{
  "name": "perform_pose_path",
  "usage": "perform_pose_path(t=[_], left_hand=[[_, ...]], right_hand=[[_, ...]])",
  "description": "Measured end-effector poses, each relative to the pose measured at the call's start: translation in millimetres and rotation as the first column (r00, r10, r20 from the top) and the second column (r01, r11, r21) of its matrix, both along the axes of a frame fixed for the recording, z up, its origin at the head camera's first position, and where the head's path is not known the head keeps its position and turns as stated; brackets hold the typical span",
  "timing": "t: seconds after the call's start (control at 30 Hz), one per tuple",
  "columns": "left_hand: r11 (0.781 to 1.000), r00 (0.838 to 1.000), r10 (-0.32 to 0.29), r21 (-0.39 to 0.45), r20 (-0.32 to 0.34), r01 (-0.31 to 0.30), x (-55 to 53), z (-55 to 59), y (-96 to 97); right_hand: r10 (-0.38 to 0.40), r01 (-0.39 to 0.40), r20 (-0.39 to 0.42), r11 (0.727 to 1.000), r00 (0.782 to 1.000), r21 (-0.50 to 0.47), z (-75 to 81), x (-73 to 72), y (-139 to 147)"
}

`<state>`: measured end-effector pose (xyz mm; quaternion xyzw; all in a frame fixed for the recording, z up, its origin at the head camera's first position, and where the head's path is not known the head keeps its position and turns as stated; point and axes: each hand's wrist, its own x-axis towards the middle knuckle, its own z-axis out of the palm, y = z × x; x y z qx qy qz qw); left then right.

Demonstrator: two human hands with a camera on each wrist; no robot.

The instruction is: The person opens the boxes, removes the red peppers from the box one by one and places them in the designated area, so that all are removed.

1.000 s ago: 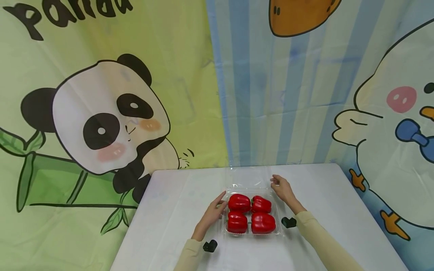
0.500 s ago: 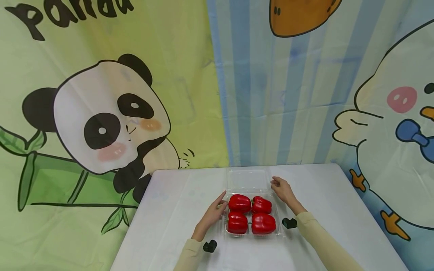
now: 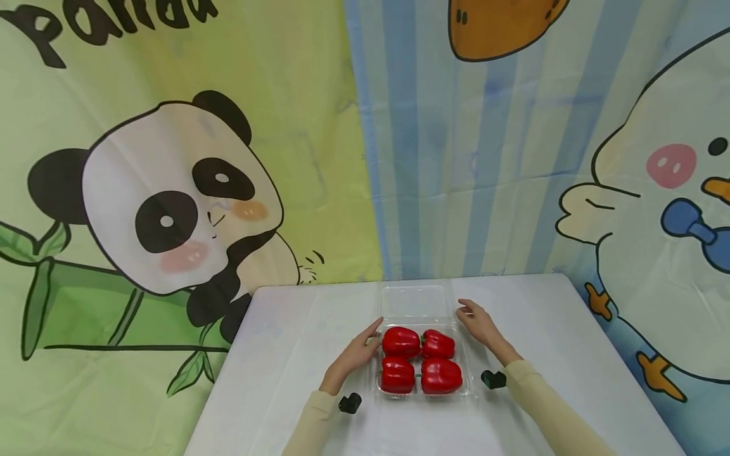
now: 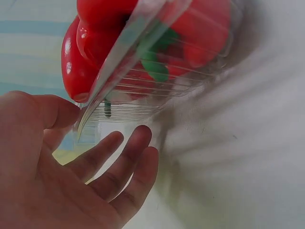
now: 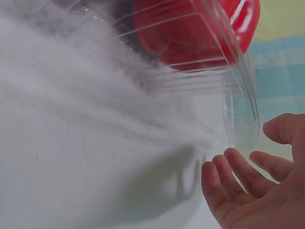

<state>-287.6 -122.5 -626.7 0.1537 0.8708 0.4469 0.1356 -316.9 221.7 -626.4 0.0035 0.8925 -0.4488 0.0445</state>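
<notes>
A clear plastic clamshell box (image 3: 465,375) stands on the white table with several red bell peppers (image 3: 441,376) in its base. Its lid (image 3: 416,300) is folded back and lies behind the base. My left hand (image 3: 355,353) is at the box's left side; in the left wrist view its thumb touches the rim, with the other fingers relaxed below. Beyond the right rear corner, my right hand (image 3: 480,324) hovers near the hinge side. The right wrist view shows its fingers loosely bent, apart from the rim and holding nothing.
The white table (image 3: 296,335) ends at a wall sheet behind, printed with a panda (image 3: 188,202) and a white bird (image 3: 673,253). A small black piece sits by each wrist, the left piece (image 3: 350,403) and the right piece (image 3: 493,379).
The clear lid, raised at a tilt one second ago, has dropped back to lie behind the base. Both hands have hardly moved; the peppers stay in place.
</notes>
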Motion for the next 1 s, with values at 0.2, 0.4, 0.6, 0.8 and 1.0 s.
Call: perform_pose_path(t=[0.2,0.4,0.6,0.8,1.0], left_hand=[[1.0,1.0,-0.001,-0.022,0.025,0.001,-0.7,1.5,0.9],[0.998,0.999,-0.008,-0.061,0.033,0.01,-0.8,5.6,0.9],[0.996,0.999,-0.021,-0.081,0.042,0.024,-3.4,10.1,-1.2],[0.994,0.998,-0.042,-0.099,0.049,0.047,-8.3,8.6,-4.4],[0.994,0.997,-0.057,-0.085,0.059,0.062,-9.0,7.9,-5.8]], right_hand=[[0.052,-0.051,-0.018,0.998,0.998,0.034,-0.5,4.7,8],[0.081,-0.08,-0.004,0.994,0.997,0.081,1.1,11.6,13],[0.096,-0.098,0.027,0.99,0.995,0.102,6.4,18.7,17],[0.146,-0.15,0.042,0.981,0.988,0.121,10.7,24.1,22],[0.221,-0.221,0.022,0.959,0.975,0.18,20.9,29.7,22]])
